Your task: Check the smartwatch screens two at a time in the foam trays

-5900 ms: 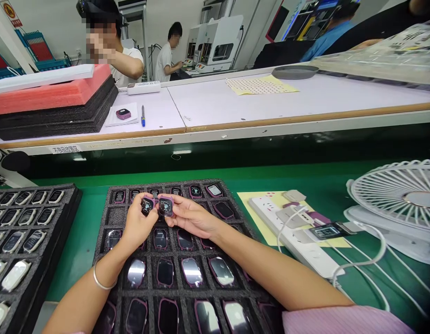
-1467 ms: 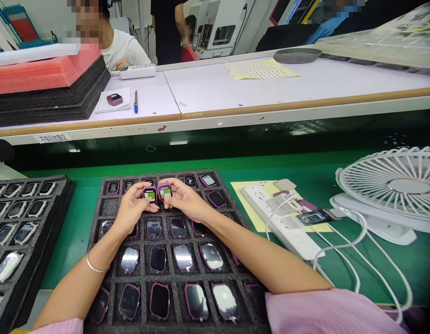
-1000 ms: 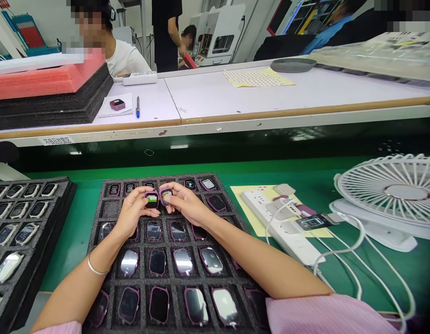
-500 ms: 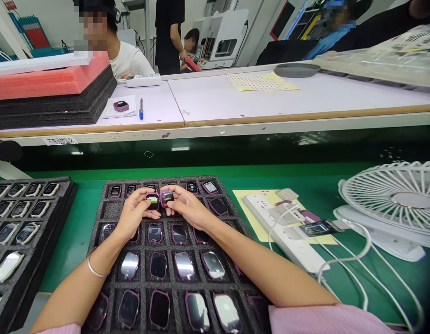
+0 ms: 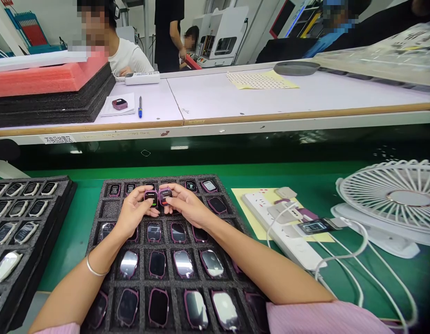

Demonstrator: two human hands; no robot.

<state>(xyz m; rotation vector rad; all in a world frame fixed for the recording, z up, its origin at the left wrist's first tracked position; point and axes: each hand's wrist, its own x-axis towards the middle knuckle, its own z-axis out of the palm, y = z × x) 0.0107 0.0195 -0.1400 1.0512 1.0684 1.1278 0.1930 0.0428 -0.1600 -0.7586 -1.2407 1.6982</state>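
Left watch (image 5: pixel 151 196): pinched by left hand (image 5: pixel 132 209), facing up, seemingly for viewing.
Right watch (image 5: pixel 164 194): pinched by right hand (image 5: pixel 187 205), just beside, likewise.

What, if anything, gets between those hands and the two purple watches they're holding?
Nothing visible does: the left hand directly holds one purple-framed smartwatch, and the right hand directly holds a second smartwatch, both above the foam tray.

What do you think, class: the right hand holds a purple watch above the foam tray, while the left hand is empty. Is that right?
Not quite: the left hand also holds a purple watch, as the head view shows. The right hand does hold one.
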